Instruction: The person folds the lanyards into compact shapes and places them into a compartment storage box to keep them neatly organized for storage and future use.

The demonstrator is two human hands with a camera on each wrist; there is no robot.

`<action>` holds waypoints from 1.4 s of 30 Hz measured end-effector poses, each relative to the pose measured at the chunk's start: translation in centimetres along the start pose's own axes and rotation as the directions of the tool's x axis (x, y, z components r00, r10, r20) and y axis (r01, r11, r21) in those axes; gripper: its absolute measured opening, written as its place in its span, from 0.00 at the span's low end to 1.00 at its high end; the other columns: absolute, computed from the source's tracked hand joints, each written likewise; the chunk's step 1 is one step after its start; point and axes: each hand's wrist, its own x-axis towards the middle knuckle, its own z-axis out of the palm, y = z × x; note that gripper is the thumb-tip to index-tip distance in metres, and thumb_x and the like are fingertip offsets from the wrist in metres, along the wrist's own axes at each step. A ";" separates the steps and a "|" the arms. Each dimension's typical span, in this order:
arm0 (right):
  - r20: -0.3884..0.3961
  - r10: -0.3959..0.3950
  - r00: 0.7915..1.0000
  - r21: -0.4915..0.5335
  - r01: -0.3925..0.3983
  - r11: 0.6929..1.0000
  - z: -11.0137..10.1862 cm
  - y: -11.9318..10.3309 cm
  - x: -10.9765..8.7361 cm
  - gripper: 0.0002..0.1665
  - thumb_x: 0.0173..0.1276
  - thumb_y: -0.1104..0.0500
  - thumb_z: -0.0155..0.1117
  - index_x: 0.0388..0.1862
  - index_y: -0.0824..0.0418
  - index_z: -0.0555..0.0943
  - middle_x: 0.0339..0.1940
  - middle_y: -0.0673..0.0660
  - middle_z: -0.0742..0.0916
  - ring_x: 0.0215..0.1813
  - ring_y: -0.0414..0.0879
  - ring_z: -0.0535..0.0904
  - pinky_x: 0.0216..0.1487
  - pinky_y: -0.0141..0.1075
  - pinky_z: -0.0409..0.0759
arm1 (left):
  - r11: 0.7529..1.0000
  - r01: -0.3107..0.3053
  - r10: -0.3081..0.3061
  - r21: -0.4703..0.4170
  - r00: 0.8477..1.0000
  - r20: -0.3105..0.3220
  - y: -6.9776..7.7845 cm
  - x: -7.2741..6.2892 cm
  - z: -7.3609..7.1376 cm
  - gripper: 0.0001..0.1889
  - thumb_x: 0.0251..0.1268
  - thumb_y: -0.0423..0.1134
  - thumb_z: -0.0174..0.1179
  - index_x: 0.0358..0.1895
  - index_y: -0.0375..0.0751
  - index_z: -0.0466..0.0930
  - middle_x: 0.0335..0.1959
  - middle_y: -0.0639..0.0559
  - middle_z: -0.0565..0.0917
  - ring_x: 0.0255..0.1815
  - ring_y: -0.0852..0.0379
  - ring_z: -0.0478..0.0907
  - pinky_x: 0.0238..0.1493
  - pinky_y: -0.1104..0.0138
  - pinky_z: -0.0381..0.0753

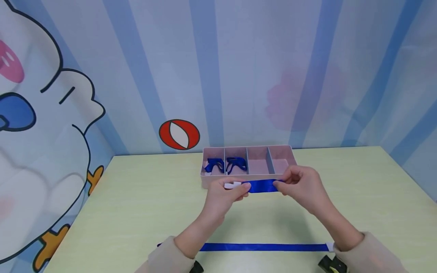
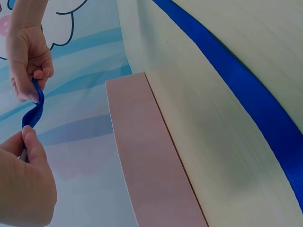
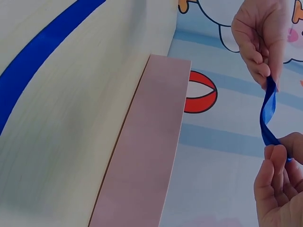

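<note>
A short blue ribbon (image 1: 262, 186) is stretched between both hands, held up in front of the pink box's front wall in the head view. My left hand (image 1: 222, 195) pinches its left end between thumb and fingers, where a white tab (image 1: 232, 185) sticks out. At the other end, my right hand (image 1: 305, 189) pinches the ribbon between thumb and forefinger. Both wrist views show the ribbon (image 2: 34, 113) twisted along its length between the two hands. Below the hands a long blue ribbon (image 1: 263, 247) lies straight across the table, with a white tab at its right end.
The pink divided box (image 1: 239, 177) stands at the table's back. Folded blue ribbons (image 1: 215, 165) lie in its two left compartments. Behind the pale table (image 1: 153, 201) rises a blue striped backdrop (image 1: 235, 76) with cartoon figures. Dark wrist gear (image 1: 332, 264) shows by the right sleeve.
</note>
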 end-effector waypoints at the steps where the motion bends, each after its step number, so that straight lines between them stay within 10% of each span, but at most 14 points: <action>1: -0.004 -0.007 1.000 -0.008 0.007 1.000 0.1 0.0 0.0 0.07 0.56 0.65 0.69 0.25 0.64 0.78 0.19 0.56 0.81 0.21 0.48 0.75 0.20 0.35 0.75 | 1.000 -0.002 0.002 -0.005 1.000 -0.001 0.0 0.0 0.1 0.13 0.56 0.40 0.66 0.41 0.35 0.83 0.32 0.46 0.84 0.33 0.54 0.83 0.40 0.64 0.82; 25: 0.171 0.081 0.982 0.282 -0.128 0.951 0.7 -1.9 -0.3 0.14 0.57 0.61 0.70 0.33 0.73 0.80 0.25 0.58 0.86 0.26 0.49 0.82 0.35 0.37 0.83 | 0.993 -0.083 0.089 -0.083 0.993 0.073 0.1 -0.6 1.5 0.11 0.56 0.38 0.66 0.39 0.35 0.84 0.32 0.46 0.84 0.32 0.54 0.83 0.40 0.64 0.83; 42: 0.360 -0.076 0.930 0.439 -0.097 0.893 0.5 -0.9 -0.1 0.20 0.66 0.63 0.61 0.48 0.82 0.75 0.36 0.55 0.87 0.37 0.45 0.84 0.44 0.38 0.81 | 0.983 -0.086 0.100 -0.159 0.992 0.082 0.6 -1.4 1.5 0.12 0.57 0.33 0.65 0.42 0.29 0.82 0.34 0.42 0.84 0.33 0.54 0.84 0.39 0.63 0.82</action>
